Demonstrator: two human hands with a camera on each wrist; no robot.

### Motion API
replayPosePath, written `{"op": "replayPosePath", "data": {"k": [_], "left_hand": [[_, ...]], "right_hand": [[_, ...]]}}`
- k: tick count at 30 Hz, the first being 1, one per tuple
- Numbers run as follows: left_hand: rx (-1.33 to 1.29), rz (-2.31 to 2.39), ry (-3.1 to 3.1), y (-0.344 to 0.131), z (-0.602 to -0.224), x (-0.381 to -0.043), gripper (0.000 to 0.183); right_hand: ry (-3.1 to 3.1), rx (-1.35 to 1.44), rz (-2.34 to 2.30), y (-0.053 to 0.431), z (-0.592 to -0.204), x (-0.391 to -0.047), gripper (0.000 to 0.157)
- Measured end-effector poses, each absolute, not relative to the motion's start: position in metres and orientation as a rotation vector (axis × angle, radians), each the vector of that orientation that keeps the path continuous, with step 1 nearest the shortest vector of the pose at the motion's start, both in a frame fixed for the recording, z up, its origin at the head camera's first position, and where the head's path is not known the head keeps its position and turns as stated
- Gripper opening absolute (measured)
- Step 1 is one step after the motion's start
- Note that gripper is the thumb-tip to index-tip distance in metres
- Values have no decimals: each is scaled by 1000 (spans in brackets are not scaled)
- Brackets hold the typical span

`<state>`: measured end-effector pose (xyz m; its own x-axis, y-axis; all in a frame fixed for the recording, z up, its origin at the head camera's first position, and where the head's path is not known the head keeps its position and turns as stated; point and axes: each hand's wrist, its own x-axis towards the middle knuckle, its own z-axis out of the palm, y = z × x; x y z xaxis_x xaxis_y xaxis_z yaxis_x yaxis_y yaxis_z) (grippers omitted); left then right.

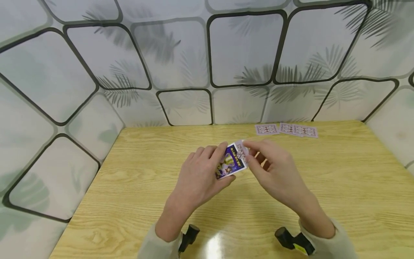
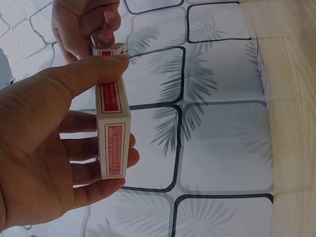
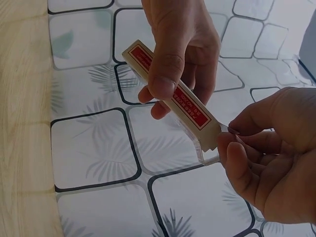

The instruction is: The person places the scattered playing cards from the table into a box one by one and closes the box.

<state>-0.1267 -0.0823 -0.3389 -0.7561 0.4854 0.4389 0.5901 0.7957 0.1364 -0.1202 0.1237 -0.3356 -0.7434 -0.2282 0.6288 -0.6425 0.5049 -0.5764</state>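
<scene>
My left hand (image 1: 198, 172) grips a playing-card box (image 1: 230, 162) with a blue and yellow picture on its face. The thumb lies along one red-and-white narrow side of the box (image 2: 112, 106), and the fingers are behind it. A patterned playing card (image 1: 240, 151) shows at the right-hand end of the box. At that end, my right hand (image 1: 275, 167) pinches the card's edge between thumb and index finger. In the right wrist view, the right hand (image 3: 276, 153) hides most of what lies between its fingertips.
Several playing cards (image 1: 299, 130) lie back-up, overlapping, along the far edge of the wooden table (image 1: 129, 201), with one card (image 1: 266, 129) at their left end. A patterned cloth wall (image 1: 181, 54) rises behind the table and at both sides.
</scene>
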Motion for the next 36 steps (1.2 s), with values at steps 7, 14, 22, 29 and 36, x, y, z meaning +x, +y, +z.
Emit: {"op": "replayPosePath", "data": {"k": [7,14,22,29,36], "left_hand": [[-825,-378,-2582,-81,-339,-127,77],[-824,-374,-2588,-80,-339,-126,78],[-818,-340,-2592,-79,-340,-125,78],[-813,-313,-2603,-79,-340,-125,78],[-807,-320,-2602,-81,-340,-126,80]], "right_hand": [[-2307,731,1126,122,-338,-120,31],[-2326,730,1122,120,-339,-119,31],[-2356,722,1129,117,-341,-118,31],[-2376,711,1125,117,-339,-117,31],[-2366,721,1141,118,-337,-117,32]]}}
